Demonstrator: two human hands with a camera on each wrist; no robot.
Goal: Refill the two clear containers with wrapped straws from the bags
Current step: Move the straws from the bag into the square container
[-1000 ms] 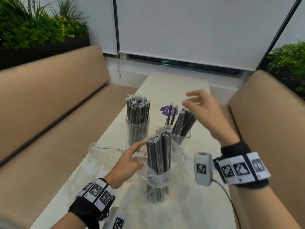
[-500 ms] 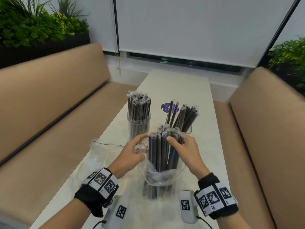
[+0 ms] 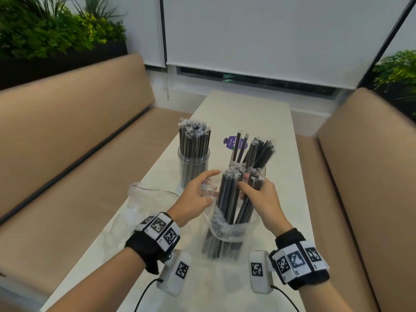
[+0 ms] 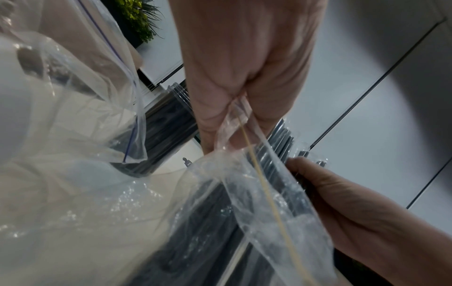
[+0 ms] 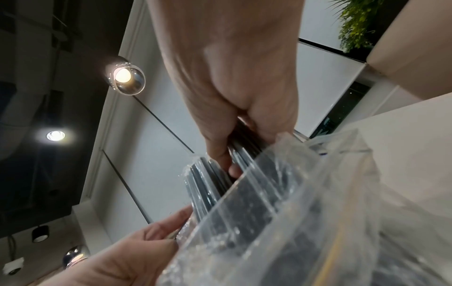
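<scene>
Right hand [image 3: 261,194] grips upright straws [image 3: 231,194] (bag [image 3: 227,230] rim pinched by left hand [image 3: 198,197]), half-filled container [image 3: 265,171] just beyond.

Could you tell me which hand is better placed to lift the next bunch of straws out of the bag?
Right hand: its grip already encircles some straws, while the left hand pinches the bag rim.

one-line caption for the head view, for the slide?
Left hand pinches the bag rim while right hand grips wrapped straws in it.
</scene>
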